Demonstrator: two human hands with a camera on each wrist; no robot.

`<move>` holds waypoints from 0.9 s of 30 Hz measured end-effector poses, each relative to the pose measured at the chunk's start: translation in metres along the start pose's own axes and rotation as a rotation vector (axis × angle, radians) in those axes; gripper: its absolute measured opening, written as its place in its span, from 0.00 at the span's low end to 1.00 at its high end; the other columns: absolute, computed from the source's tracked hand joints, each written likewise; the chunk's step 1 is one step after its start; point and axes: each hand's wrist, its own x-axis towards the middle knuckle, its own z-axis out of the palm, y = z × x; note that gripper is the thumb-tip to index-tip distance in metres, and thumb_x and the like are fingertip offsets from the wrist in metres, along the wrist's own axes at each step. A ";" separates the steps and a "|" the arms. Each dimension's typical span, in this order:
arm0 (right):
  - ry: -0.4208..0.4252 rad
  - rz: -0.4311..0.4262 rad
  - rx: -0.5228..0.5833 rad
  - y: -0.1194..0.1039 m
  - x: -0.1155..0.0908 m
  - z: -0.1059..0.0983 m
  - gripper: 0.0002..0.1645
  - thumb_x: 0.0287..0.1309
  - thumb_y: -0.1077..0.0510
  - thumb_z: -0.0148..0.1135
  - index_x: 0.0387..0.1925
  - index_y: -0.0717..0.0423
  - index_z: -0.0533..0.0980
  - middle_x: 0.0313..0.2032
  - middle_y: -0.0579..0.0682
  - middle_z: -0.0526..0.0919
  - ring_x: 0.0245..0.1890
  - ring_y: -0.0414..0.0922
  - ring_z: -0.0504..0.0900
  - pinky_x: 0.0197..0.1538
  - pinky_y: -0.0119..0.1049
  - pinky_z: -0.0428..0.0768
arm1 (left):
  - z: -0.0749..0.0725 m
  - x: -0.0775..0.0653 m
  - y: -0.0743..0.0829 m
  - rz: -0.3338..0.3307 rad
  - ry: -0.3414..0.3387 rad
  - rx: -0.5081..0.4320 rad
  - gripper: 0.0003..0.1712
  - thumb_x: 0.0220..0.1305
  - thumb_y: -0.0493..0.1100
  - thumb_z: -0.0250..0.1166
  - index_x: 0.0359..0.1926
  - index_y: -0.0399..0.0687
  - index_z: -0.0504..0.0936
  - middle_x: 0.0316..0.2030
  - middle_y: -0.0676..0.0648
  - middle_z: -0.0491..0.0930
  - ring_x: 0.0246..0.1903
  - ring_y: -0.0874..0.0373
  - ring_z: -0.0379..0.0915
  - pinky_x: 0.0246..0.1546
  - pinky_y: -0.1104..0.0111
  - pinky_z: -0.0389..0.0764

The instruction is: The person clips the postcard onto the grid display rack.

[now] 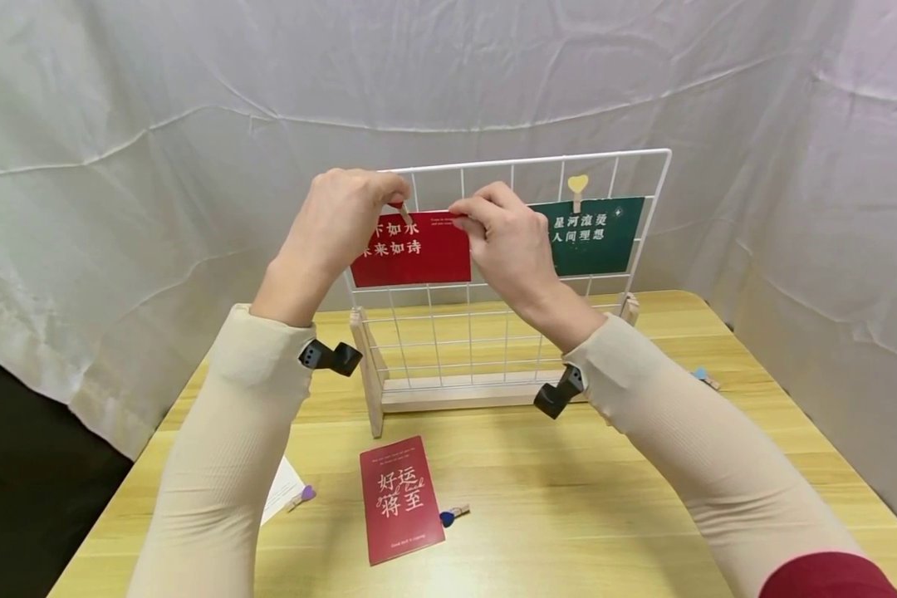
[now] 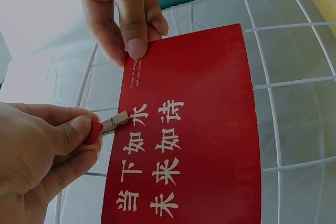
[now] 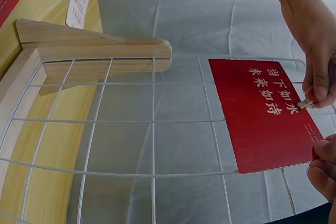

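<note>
A red card (image 1: pixel 441 253) with white lettering lies against the upper left of a white wire grid (image 1: pixel 486 332). My left hand (image 1: pixel 341 218) pinches the red end of a small wooden clothespin (image 2: pixel 114 123), whose tips sit over the card's top edge. With thumb and fingers my right hand (image 1: pixel 510 241) pinches the same card near its top right corner. Beside that hand a green card (image 1: pixel 601 241) hangs on the grid under a clothespin with a yellow heart (image 1: pixel 578 184). The right hand hides the green card's left end in the head view.
A wooden base (image 1: pixel 456 394) carries the grid on the table. Nearer lie another red card (image 1: pixel 401 500), a clothespin with a dark blue heart (image 1: pixel 448 517), one with a purple heart (image 1: pixel 306 494) by a white card (image 1: pixel 281 490), and a blue-topped clothespin (image 1: pixel 706 379) at right.
</note>
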 end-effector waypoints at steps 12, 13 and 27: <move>0.029 -0.026 -0.006 -0.001 -0.001 0.002 0.09 0.64 0.59 0.63 0.42 0.57 0.85 0.38 0.51 0.80 0.38 0.45 0.82 0.41 0.40 0.82 | -0.001 -0.003 0.004 0.018 0.030 0.024 0.14 0.71 0.30 0.54 0.45 0.44 0.85 0.40 0.42 0.85 0.39 0.48 0.81 0.46 0.57 0.82; 0.031 -0.027 -0.008 -0.001 -0.001 0.003 0.09 0.64 0.59 0.63 0.42 0.57 0.85 0.38 0.51 0.80 0.39 0.45 0.82 0.41 0.40 0.82 | -0.001 -0.004 0.003 0.024 0.038 0.026 0.14 0.71 0.30 0.55 0.46 0.44 0.85 0.41 0.42 0.85 0.39 0.48 0.81 0.47 0.57 0.82; 0.056 -0.045 -0.017 0.002 0.000 0.003 0.08 0.64 0.60 0.64 0.41 0.58 0.85 0.38 0.52 0.80 0.38 0.45 0.82 0.41 0.41 0.82 | -0.003 -0.023 0.000 0.025 0.091 0.001 0.14 0.69 0.37 0.61 0.54 0.43 0.83 0.51 0.43 0.83 0.51 0.50 0.79 0.50 0.58 0.80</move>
